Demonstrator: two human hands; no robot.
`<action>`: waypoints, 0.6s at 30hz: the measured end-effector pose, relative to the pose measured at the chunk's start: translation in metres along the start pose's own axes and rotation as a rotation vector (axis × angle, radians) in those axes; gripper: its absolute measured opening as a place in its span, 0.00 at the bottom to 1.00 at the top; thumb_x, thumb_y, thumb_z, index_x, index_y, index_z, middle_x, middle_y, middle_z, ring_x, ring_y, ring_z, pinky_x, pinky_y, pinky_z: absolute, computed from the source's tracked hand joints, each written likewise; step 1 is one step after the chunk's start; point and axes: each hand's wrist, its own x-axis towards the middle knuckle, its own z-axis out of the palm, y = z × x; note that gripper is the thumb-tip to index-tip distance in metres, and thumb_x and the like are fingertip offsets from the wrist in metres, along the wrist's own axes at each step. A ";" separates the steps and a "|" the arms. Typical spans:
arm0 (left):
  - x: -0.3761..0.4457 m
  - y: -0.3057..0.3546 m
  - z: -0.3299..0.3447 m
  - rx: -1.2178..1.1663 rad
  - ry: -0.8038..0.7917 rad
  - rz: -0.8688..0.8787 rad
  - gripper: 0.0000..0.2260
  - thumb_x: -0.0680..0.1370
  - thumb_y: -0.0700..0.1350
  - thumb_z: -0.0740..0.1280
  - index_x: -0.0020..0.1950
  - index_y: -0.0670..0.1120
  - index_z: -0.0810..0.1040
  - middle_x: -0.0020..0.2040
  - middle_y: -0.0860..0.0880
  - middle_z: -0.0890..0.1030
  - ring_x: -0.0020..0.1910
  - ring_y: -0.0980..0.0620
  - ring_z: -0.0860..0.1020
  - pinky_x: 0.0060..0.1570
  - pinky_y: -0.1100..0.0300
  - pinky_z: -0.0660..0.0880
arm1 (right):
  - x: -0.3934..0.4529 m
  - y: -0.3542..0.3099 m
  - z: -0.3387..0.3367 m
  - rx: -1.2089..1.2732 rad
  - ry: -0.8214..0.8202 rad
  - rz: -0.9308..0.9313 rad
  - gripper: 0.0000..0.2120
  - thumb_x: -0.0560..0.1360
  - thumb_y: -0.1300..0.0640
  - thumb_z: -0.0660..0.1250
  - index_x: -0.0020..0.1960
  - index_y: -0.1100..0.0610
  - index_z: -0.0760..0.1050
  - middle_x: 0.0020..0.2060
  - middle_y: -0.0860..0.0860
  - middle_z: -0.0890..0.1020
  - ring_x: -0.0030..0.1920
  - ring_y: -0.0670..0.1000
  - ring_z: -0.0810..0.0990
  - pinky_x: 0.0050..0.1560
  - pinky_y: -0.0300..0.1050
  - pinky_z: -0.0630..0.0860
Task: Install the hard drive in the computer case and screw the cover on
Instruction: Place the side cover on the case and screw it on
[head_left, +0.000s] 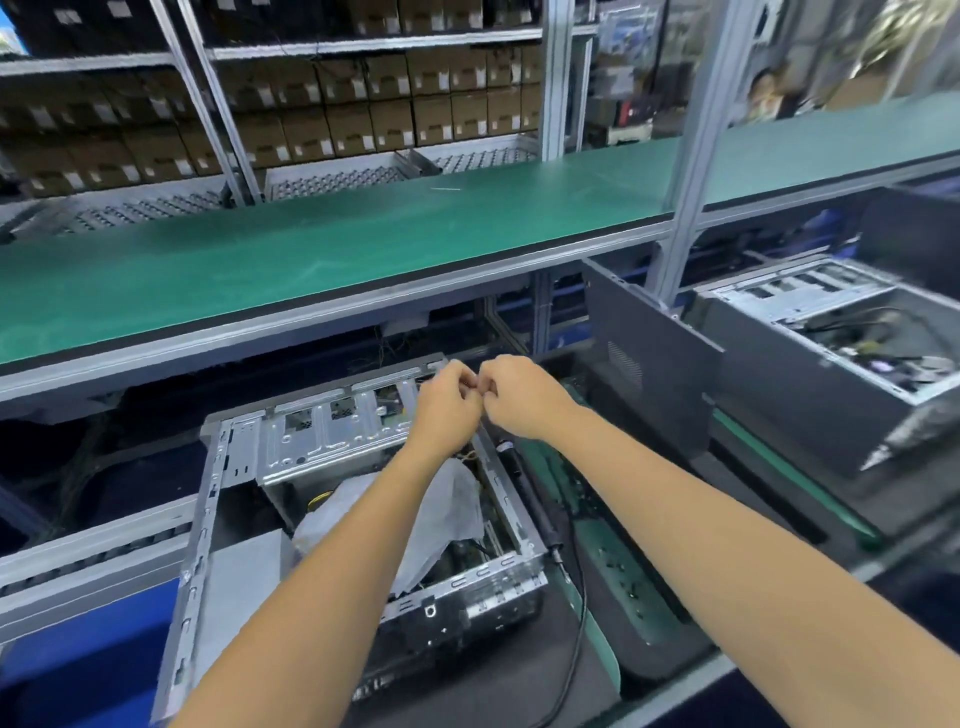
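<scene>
Computer case (332, 519) lies open, stiff and sharp-edged; grip its frame rails. Your left hand (449, 405) and right hand (519, 397), at twelve o'clock, pinch something tiny together.

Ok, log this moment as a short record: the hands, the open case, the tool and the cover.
left hand: fingers curled, meeting the right hand above the case
right hand: fingers curled, fingertips at the left hand's
held item: too small to tell
computer case: open, cover off, white bag inside
screwdriver: lying right of the case
side panel: leaning upright, further right
</scene>
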 end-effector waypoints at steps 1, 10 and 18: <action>0.004 0.010 0.012 -0.009 -0.026 0.009 0.06 0.75 0.37 0.60 0.47 0.43 0.76 0.36 0.51 0.76 0.34 0.52 0.72 0.32 0.59 0.67 | -0.003 0.012 -0.008 -0.023 0.010 0.020 0.07 0.74 0.64 0.61 0.48 0.62 0.77 0.49 0.58 0.78 0.48 0.59 0.77 0.49 0.54 0.77; 0.065 0.094 0.133 -0.058 -0.113 0.010 0.06 0.76 0.39 0.62 0.50 0.48 0.74 0.40 0.53 0.76 0.39 0.56 0.73 0.32 0.66 0.67 | 0.004 0.148 -0.085 -0.274 0.142 0.134 0.09 0.75 0.62 0.63 0.55 0.60 0.74 0.55 0.58 0.75 0.56 0.59 0.73 0.54 0.52 0.75; 0.101 0.131 0.213 -0.150 -0.123 -0.121 0.06 0.75 0.39 0.60 0.49 0.46 0.73 0.40 0.49 0.77 0.39 0.51 0.73 0.31 0.61 0.65 | 0.059 0.235 -0.103 -0.400 0.071 0.398 0.28 0.76 0.51 0.67 0.70 0.62 0.61 0.66 0.60 0.69 0.67 0.60 0.70 0.63 0.52 0.70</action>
